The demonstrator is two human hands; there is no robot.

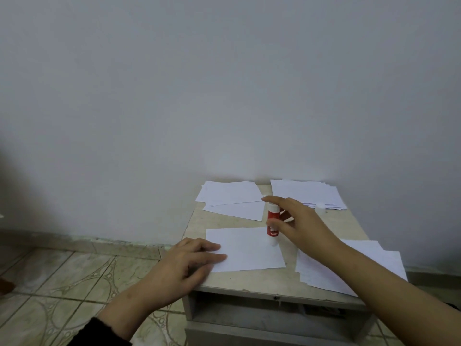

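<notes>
A white sheet of paper lies flat near the front of a small beige table. My left hand rests on the sheet's left edge with its fingers straight. My right hand holds a red-and-white glue stick upright, thumb and fingers curled round it. The stick's lower end touches the right part of the sheet.
Stacks of white paper lie at the back left, back right and front right of the table. A small white cap sits by the back right stack. A wall stands behind; tiled floor lies to the left.
</notes>
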